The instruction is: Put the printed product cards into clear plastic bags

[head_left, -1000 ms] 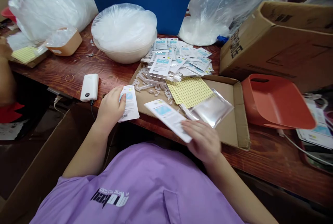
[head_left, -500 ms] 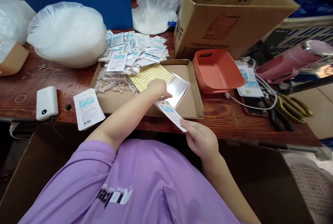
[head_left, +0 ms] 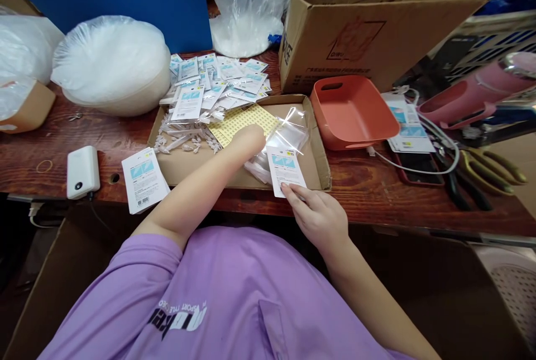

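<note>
My right hand (head_left: 320,217) pinches the lower edge of a white printed card (head_left: 286,171) with blue pictures and a yellow mark. Over the shallow cardboard tray (head_left: 320,164), my left hand (head_left: 251,141) is closed at the edge of a clear plastic bag (head_left: 291,130); its fingertips are mostly hidden. The card's top lies close below that bag. More clear bags (head_left: 258,169) lie under my left hand. Yellow dotted sheets (head_left: 238,121) lie behind it in the tray, with small white plastic pieces (head_left: 188,139) to the left.
A pile of bagged cards (head_left: 226,78) covers the tray's back left. Loose cards (head_left: 144,178) and a white power bank (head_left: 82,171) lie left. Rightward stand an orange bin (head_left: 352,111), a cardboard box (head_left: 355,42), a pink bottle (head_left: 473,92) and pliers (head_left: 486,173).
The card in my right hand has turned from slanted to nearly upright, facing me. The clear bag by my left hand has shifted up and right, and loose bags show below it.
</note>
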Demonstrator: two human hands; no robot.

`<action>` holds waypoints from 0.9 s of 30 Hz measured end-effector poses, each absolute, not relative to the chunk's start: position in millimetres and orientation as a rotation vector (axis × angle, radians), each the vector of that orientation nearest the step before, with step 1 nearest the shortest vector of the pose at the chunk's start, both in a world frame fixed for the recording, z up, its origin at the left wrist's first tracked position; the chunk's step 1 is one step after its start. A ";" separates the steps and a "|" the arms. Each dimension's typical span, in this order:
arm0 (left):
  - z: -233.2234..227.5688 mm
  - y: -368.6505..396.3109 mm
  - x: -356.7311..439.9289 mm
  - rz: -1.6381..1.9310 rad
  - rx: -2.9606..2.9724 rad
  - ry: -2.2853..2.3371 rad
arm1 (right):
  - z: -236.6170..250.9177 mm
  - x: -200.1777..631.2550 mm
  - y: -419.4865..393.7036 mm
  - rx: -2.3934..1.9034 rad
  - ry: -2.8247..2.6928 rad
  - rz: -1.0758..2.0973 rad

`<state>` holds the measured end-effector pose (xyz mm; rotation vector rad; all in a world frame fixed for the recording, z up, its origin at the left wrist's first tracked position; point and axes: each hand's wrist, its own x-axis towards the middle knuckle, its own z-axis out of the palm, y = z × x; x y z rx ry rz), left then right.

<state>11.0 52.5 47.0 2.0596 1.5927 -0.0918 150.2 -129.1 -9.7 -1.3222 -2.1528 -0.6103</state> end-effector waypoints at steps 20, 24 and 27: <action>50.9 66.9 32.2 0.136 2.101 1.533 | -15.5 142.3 -127.7 -1.366 -2.026 -0.529; 59.5 63.9 21.5 0.246 2.097 1.503 | -13.4 143.6 -127.2 -1.339 -1.980 -0.561; 61.9 62.7 14.4 0.254 2.036 1.504 | -14.1 143.6 -123.9 -1.325 -1.952 -0.598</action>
